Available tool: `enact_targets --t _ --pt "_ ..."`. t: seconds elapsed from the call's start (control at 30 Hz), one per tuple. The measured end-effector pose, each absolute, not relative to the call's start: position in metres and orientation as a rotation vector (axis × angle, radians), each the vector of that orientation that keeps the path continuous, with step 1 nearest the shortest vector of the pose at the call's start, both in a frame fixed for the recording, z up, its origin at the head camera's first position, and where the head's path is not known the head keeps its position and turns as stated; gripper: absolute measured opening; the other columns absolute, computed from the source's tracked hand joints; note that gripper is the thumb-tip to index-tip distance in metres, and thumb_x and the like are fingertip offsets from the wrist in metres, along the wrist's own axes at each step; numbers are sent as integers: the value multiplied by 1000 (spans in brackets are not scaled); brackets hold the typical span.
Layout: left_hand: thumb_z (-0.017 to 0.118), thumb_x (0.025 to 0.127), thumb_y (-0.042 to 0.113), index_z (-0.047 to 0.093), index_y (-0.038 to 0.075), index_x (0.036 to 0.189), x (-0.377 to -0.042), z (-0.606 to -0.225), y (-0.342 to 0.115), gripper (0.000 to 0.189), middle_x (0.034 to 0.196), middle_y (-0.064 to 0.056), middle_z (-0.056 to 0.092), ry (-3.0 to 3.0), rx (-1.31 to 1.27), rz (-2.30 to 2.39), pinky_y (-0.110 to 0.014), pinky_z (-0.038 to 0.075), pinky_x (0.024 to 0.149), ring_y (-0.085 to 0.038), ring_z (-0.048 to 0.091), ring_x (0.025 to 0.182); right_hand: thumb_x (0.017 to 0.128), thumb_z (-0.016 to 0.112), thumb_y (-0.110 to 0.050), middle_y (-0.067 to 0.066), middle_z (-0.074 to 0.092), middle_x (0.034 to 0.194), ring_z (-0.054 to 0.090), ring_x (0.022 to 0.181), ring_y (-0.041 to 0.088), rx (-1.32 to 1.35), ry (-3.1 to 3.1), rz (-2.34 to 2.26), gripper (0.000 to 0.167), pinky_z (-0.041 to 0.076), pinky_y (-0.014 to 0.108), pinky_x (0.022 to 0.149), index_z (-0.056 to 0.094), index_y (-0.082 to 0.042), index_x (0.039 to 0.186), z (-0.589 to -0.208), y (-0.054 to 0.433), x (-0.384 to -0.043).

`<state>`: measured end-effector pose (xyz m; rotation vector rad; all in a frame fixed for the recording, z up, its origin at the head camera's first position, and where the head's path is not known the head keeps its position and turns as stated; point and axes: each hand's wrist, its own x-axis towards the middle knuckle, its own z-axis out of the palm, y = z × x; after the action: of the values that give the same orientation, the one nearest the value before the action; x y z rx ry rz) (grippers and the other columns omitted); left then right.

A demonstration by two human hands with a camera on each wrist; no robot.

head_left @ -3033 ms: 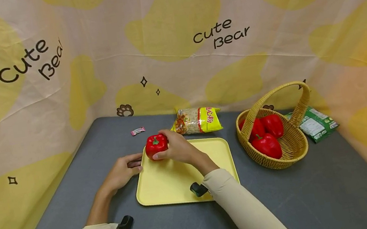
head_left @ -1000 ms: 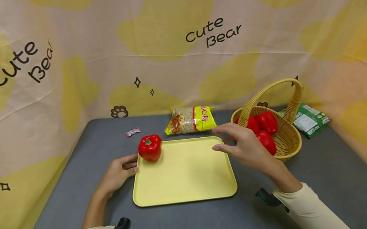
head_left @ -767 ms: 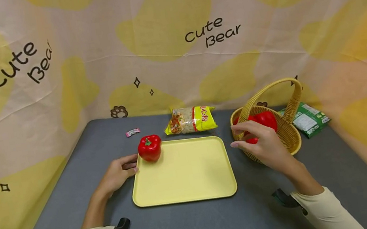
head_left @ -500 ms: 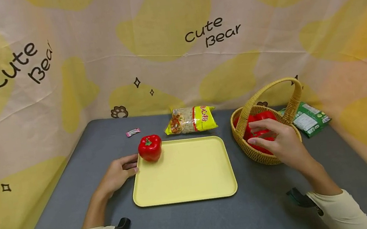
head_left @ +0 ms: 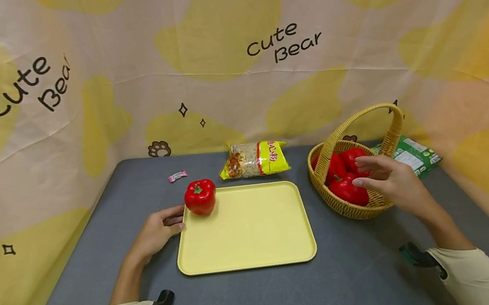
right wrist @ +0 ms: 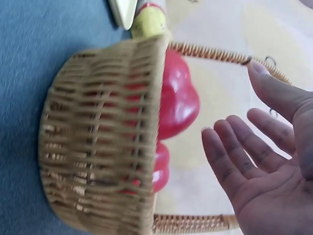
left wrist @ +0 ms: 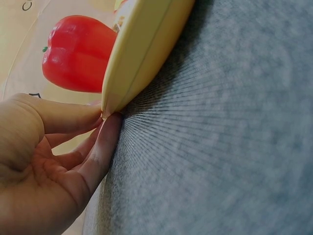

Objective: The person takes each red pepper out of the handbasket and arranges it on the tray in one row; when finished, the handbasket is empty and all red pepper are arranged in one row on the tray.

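Note:
At the left edge of the yellow tray (head_left: 249,231), my left hand (head_left: 154,235) pinches the rim between thumb and fingers, as the left wrist view shows. A red bell pepper (head_left: 201,198) sits upright in the tray's far left corner, near that hand. Over the right side of the wicker basket (head_left: 336,204) hovers my right hand (head_left: 395,183), its thumb and fingers spread and holding nothing. Inside the basket lie three red bell peppers (head_left: 348,190), one partly behind the right fingertips. In the right wrist view, a gap separates this hand (right wrist: 274,161) from the peppers.
A yellow food packet (head_left: 255,159) lies behind the tray, with a small pink wrapped sweet (head_left: 178,176) to its left. The basket's tall handle (head_left: 360,114) arches over its opening. A green packet (head_left: 417,154) lies behind the basket, near the printed cloth wall (head_left: 216,34).
My right hand has let go of the pepper at the tray's far left corner and moved right, over the basket. My left hand has stayed at the tray's edge.

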<state>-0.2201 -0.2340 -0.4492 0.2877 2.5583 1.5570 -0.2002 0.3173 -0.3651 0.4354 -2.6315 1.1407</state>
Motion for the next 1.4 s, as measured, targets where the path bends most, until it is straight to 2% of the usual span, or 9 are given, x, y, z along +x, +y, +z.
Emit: enact_targets --t 0.1,0.17,0.23,0.37,0.6,0.83,1.03,1.27,1.4 --pt "67 102 1 50 -13 150 -220 -450 -234 53 144 -32 60 2554 288 1562 -14 53 89 -44 62 131 97 81 -27 21 67 138 72 113 24 388 -2718 1135 56 50 7 85 62 -3 144 -365 324 -204" --pt "67 102 1 49 -14 150 -220 -450 -234 53 144 -33 60 2555 296 1560 -14 53 89 -44 62 130 98 80 -31 21 65 143 69 119 39 362 -2782 1139 61 51 8 84 59 -2 147 -365 328 -207" --pt "67 102 1 49 -15 150 -220 -450 -234 54 144 -34 60 2556 301 1559 -16 54 89 -45 62 130 98 79 -34 21 62 148 66 124 44 348 -2841 1150 65 51 10 84 57 -2 149 -365 332 -210" --pt "67 101 1 50 -14 150 -220 -450 -234 53 145 -34 59 2562 299 1555 -17 54 90 -45 63 130 99 77 -37 23 57 152 63 129 46 346 -2932 1171 70 52 13 85 52 -1 153 -366 338 -216" --pt "67 102 2 51 -12 150 -220 -449 -234 53 145 -31 60 2566 272 1545 -14 53 90 -44 62 131 99 76 -37 25 59 149 60 132 45 366 -2993 1155 69 50 14 88 53 0 152 -372 341 -226" --pt "67 102 3 50 -13 150 -219 -448 -233 53 145 -32 60 2559 278 1548 -16 53 90 -44 62 131 101 73 -41 26 62 144 60 130 42 365 -3063 1175 71 55 28 92 51 -1 154 -379 340 -230" --pt "67 102 3 50 -13 150 -220 -449 -233 53 145 -32 60 2557 271 1550 -16 53 90 -44 62 131 100 72 -45 26 62 145 60 128 41 348 -3094 1151 73 56 36 92 51 -3 155 -383 340 -233" --pt "67 101 2 50 -13 150 -220 -450 -234 53 146 -33 59 2566 280 1546 -23 57 93 -45 62 130 100 71 -47 27 60 146 57 131 43 329 -3110 1141 74 56 43 96 50 -3 155 -384 338 -233" --pt "68 101 2 51 -13 150 -220 -450 -234 54 145 -33 60 2568 281 1553 -18 55 90 -45 63 130 100 71 -47 28 59 147 57 133 44 328 -3108 1161 73 55 50 101 50 -2 155 -384 337 -233"
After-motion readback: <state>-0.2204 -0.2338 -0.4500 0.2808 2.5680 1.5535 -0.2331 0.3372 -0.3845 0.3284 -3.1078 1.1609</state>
